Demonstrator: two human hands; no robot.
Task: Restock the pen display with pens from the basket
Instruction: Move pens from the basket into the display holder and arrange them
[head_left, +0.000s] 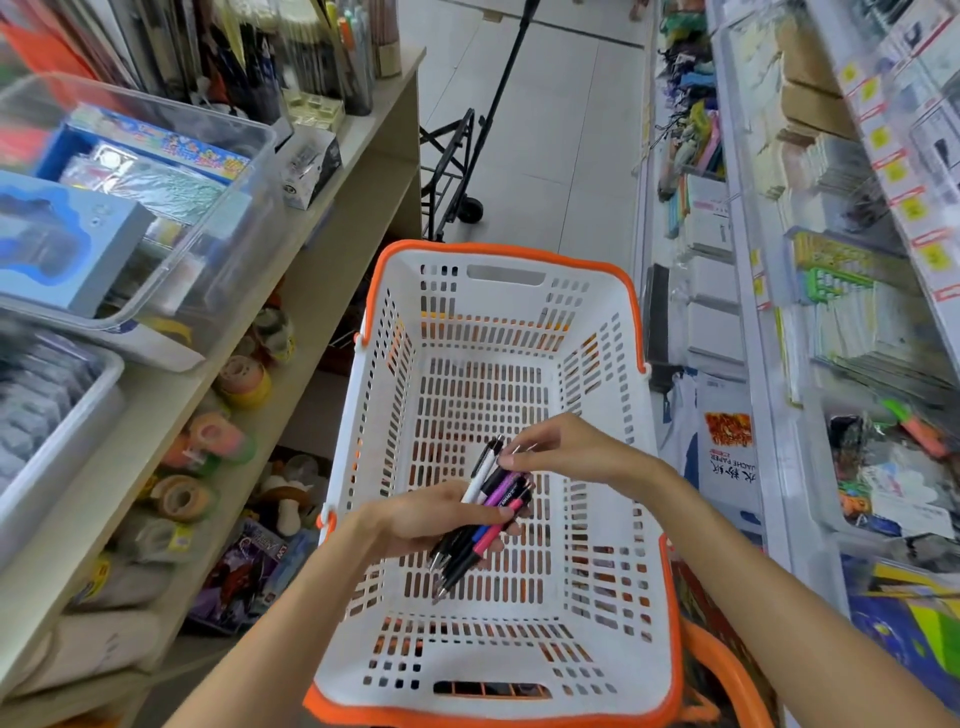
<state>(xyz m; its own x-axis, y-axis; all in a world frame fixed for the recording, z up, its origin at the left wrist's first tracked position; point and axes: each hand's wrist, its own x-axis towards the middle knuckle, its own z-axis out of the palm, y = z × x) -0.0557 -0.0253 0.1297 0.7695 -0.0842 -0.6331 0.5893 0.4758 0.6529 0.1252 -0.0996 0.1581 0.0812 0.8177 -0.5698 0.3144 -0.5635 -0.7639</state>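
A clear plastic bin (156, 171) of boxed toys sits on the beige shelf (291, 291); rolls of coloured tape (244, 379) below; a black folding trolley (452, 171) stands on the tiled aisle.

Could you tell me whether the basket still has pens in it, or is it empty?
Empty: only the bare slotted floor of the basket shows. The pens are in the left hand.

Both forearms and hands (441, 519) are bare, no sleeves.

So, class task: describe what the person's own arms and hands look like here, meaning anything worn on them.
Both forearms are bare, with no sleeves in view. The left hand and the right hand wear no gloves, and no watch, bracelet or ring shows. Fingernails look short and unpainted.
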